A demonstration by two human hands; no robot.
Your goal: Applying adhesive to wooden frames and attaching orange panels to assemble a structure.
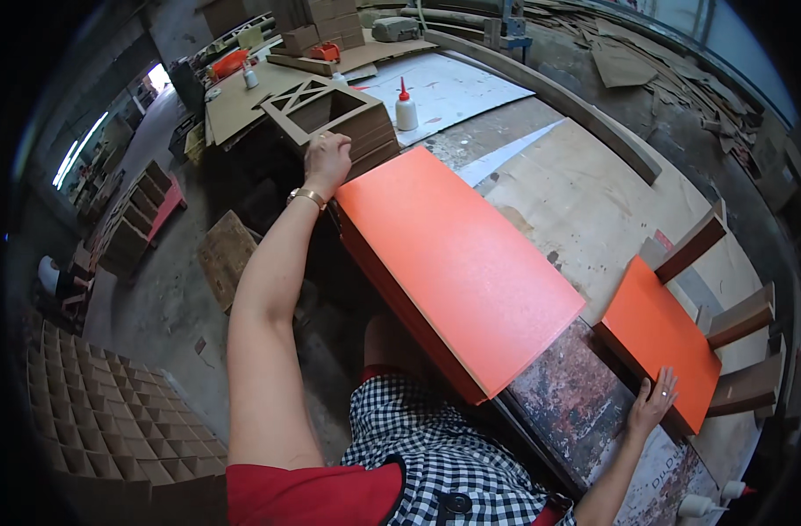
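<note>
My left hand (328, 159) is at the near corner of a stack of brown board frames (371, 131). Its fingers are bent and closed on the top frame's edge, and the fingertips are partly hidden. Cut-outs and crossed strips show in that frame. My right hand (654, 401) lies on the near edge of an orange-topped box-like piece (663, 344), fingers extended. Upright brown boards (740, 317) stand against that piece's far side. Between my hands, a stack of large orange panels (462, 272) lies along the table's near edge.
A white glue bottle with a red tip (405, 107) stands beyond the frames. More white bottles (700, 506) lie at the lower right. A long wooden strip (584, 118) borders the worktable (584, 202). Gridded brown board pieces (111, 412) fill the floor at lower left.
</note>
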